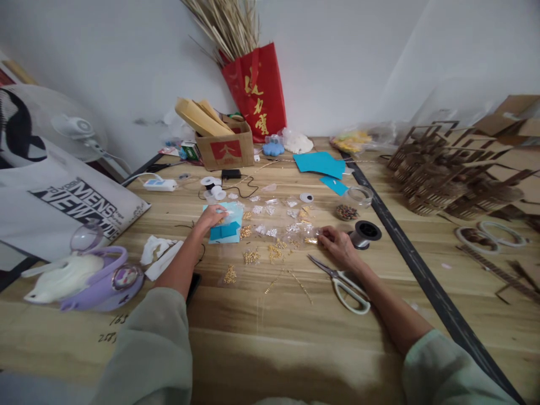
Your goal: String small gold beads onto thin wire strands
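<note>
The single view comes from the person's head, above the near edge of the worktop (253,332), facing forward and tilted down. It looks along both arms, with the left hand (214,216) and right hand (340,244) at middle range. It reaches over the worktop's left and far edges to the wall (346,67); the near edge shows at lower left.

**Small parts (276,250) at the centre of the worktop (236,332)**

From my remote seat, I see them spread between the left hand (214,216), over the paper (226,230), and the right hand (338,245). In front of the right hand lie the scissors (338,275); to its right stands the spool (365,234). Behind, the box (228,149) stands left of the carrier bag (264,90), stalks (232,25) inside the latter. Far left, the tote bag (71,197) sits before the fan (78,128).
</note>
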Demonstrator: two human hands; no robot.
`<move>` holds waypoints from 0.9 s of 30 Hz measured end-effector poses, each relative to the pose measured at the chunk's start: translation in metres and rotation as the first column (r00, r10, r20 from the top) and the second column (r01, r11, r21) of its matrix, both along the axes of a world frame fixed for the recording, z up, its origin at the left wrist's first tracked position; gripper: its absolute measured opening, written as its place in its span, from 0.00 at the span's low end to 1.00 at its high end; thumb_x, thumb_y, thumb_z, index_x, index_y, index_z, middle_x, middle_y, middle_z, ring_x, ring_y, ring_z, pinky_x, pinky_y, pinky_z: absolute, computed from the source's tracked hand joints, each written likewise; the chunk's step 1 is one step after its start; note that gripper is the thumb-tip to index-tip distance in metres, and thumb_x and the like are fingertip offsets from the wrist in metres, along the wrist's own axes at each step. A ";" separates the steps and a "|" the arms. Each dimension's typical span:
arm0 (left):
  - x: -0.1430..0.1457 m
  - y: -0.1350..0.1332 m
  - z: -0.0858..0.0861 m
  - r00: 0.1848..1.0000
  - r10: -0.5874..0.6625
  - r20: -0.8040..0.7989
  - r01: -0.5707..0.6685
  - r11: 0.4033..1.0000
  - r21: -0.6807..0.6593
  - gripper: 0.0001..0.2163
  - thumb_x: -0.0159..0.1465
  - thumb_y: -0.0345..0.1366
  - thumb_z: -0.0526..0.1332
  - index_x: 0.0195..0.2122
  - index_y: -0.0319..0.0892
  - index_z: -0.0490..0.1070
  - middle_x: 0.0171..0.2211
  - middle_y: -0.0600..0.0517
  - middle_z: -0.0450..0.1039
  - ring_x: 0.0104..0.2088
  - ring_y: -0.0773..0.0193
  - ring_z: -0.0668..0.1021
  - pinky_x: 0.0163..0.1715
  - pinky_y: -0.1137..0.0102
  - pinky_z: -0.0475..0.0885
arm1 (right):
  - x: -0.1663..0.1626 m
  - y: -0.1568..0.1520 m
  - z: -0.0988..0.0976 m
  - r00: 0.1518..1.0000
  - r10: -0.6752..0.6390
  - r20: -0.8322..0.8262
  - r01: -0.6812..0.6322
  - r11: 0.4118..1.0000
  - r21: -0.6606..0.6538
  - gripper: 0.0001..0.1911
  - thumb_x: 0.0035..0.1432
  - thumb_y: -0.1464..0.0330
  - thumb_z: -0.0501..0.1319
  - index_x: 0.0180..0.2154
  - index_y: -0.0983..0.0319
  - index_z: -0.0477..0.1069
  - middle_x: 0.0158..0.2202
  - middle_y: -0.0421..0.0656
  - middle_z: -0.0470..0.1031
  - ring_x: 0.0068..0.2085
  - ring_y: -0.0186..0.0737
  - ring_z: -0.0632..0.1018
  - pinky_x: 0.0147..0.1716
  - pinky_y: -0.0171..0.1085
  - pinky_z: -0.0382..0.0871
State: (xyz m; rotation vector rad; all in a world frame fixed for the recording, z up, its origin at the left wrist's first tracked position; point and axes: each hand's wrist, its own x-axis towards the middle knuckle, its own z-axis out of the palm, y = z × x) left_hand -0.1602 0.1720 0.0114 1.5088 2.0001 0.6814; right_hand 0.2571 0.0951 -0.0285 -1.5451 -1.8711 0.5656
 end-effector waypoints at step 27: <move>0.039 -0.068 0.032 0.940 -0.126 0.318 0.041 0.964 0.261 0.17 0.56 0.38 0.58 0.44 0.37 0.71 0.16 0.60 0.57 0.15 0.73 0.59 0.16 0.76 0.55 | -0.002 -0.003 0.001 0.985 -0.036 0.168 0.024 0.997 0.072 0.15 0.56 0.66 0.54 0.41 0.67 0.72 0.27 0.47 0.77 0.30 0.40 0.76 0.30 0.34 0.65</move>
